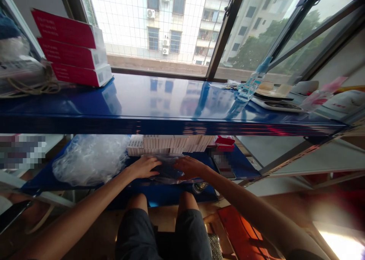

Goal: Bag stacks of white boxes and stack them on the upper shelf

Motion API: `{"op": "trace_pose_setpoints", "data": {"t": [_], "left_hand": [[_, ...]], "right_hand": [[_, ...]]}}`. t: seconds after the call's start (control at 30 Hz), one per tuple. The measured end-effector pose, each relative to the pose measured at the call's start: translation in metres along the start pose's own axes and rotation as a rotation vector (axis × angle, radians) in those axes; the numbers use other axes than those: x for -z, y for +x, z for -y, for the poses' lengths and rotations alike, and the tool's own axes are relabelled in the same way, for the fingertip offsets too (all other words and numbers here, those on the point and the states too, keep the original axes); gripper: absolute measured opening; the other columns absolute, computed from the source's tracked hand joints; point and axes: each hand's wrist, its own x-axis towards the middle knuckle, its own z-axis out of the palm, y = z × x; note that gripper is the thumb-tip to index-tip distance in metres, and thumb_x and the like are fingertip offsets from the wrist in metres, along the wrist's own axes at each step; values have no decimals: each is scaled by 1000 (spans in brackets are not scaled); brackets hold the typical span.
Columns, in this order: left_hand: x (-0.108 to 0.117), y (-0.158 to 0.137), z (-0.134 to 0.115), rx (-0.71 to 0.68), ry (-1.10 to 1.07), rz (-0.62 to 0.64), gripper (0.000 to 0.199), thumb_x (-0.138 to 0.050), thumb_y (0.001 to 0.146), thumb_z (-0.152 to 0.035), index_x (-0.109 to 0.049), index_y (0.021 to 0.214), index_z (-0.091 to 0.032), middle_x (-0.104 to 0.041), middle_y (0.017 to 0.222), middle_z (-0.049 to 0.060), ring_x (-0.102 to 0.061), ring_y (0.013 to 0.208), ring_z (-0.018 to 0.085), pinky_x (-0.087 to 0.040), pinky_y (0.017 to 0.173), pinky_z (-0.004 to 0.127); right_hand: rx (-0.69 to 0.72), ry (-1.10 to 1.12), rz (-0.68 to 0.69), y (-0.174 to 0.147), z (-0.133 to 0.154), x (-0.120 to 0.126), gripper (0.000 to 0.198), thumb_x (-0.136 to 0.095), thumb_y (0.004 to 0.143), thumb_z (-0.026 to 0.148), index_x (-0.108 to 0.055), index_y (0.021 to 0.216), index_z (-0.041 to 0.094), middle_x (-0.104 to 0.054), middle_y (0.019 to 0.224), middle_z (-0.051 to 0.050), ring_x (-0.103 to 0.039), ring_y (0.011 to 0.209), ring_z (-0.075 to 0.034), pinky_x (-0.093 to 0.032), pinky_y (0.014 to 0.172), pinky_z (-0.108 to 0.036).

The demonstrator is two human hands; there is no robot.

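I see my left hand [145,167] and right hand [189,167] pressing a clear plastic bag [168,171] on the lower blue shelf [239,167], below white boxes [168,143].

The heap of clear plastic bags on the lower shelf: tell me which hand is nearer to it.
Left. The left hand lies just right of the heap of clear plastic bags, resting on a clear packet. The right hand rests on the packet's far side, farther away.
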Motion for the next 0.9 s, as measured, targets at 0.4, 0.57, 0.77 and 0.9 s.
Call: {"op": "trace_pose_setpoints", "data": {"t": [0.4, 0.57, 0.77, 0.9], "left_hand": [[-8, 18, 34, 146, -207, -74, 82, -86, 71, -52, -60, 141, -18, -72, 101, 6, -71, 87, 24, -55, 81, 32], [-4, 20, 16, 102, -34, -45, 59, -82, 78, -48, -68, 130, -23, -67, 126, 11, -70, 107, 29, -54, 97, 37], [1, 0, -6, 74, 102, -81, 51, -74, 87, -37, -66, 135, -24, -68, 125, 13, -69, 111, 32, -53, 99, 42], [11, -10, -15, -28, 114, -116, 25, -59, 98, -25, -73, 118, -21, -74, 105, 10, -70, 101, 26, -54, 95, 38]], "right_hand": [[-16, 415, -99, 20, -50, -21, 82, -93, 68, 38, -61, 141, 19, -59, 145, -16, -61, 129, -29, -48, 109, -39], [-39, 269, -105, 18, -42, -14, 59, -89, 75, 34, -70, 130, 21, -64, 142, -11, -62, 126, -26, -47, 110, -34], [-92, 154, -72, 3, -44, -8, 66, -86, 81, 43, -65, 139, 18, -69, 135, -15, -67, 121, -30, -53, 103, -40], [-124, 221, -225, 0, -19, 10, 41, -71, 94, 35, -68, 131, 17, -71, 131, -14, -70, 115, -26, -55, 98, -36]]}}
